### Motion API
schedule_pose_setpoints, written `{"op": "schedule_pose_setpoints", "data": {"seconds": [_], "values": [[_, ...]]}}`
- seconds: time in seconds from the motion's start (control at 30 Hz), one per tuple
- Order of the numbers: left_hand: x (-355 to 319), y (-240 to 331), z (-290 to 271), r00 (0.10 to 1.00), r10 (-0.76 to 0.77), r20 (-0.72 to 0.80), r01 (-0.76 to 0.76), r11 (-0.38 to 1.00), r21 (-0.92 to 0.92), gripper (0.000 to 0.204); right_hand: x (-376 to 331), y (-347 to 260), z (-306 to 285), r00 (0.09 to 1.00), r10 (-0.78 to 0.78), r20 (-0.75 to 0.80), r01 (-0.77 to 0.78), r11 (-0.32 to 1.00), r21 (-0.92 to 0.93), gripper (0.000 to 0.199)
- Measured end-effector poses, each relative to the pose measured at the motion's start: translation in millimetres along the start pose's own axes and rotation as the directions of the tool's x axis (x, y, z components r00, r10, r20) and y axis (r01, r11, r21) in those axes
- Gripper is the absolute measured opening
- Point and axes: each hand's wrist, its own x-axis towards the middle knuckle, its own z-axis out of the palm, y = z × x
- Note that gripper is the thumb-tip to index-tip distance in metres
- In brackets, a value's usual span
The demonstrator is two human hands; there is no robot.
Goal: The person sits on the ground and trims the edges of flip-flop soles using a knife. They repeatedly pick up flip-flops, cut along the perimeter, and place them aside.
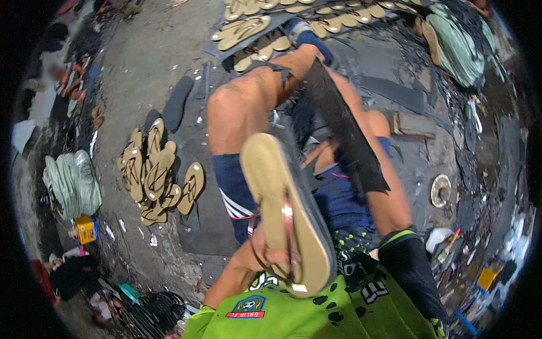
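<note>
My left hand [263, 252] is closed round the edge of a beige-topped flip-flop [264, 172], its fingers lying by the shiny bronze strap. The flip-flop is held up before my chest and lap, with a white sticker at its lower end and a dark sole edge on the right. Over my right leg slants a long black strip of sheet [350, 133]. From a dark sleeve my right forearm [390, 210] reaches up beside and partly behind that strip. My right hand's fingers cannot be made out.
On the ground at left lies a pile of similar flip-flops [161, 169]. More flip-flops [244, 33] stand in rows at the far side. A dark sole [179, 101], pale green sacks [73, 183], a stone-like block [414, 125] and a round metal piece [440, 190] lie around.
</note>
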Motion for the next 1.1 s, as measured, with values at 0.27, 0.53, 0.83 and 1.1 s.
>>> {"op": "schedule_pose_setpoints", "data": {"seconds": [0.27,0.53,0.83,1.1], "values": [[7.0,21.6,-37.2,0.969,0.047,-0.242,-0.061,0.997,-0.05,0.076,-102.9,-31.7,-39.8,0.977,-0.01,0.211,-0.115,0.811,0.573,0.049],[23.1,51.2,-19.6,0.931,0.147,-0.334,-0.301,0.827,-0.475,0.058,-197.6,-65.2,1.2,0.985,-0.028,0.172,-0.109,0.672,0.733,0.022],[-13.9,24.4,-24.8,0.907,-0.13,-0.401,-0.117,0.836,-0.536,0.059,-237.8,-37.5,-22.7,0.923,-0.326,0.205,0.148,0.793,0.591,0.042],[-4.2,23.8,-13.8,0.924,-0.023,-0.383,-0.22,0.786,-0.577,0.054,-293.4,6.0,-47.6,0.924,-0.255,0.285,0.171,0.942,0.287,0.045]]}}
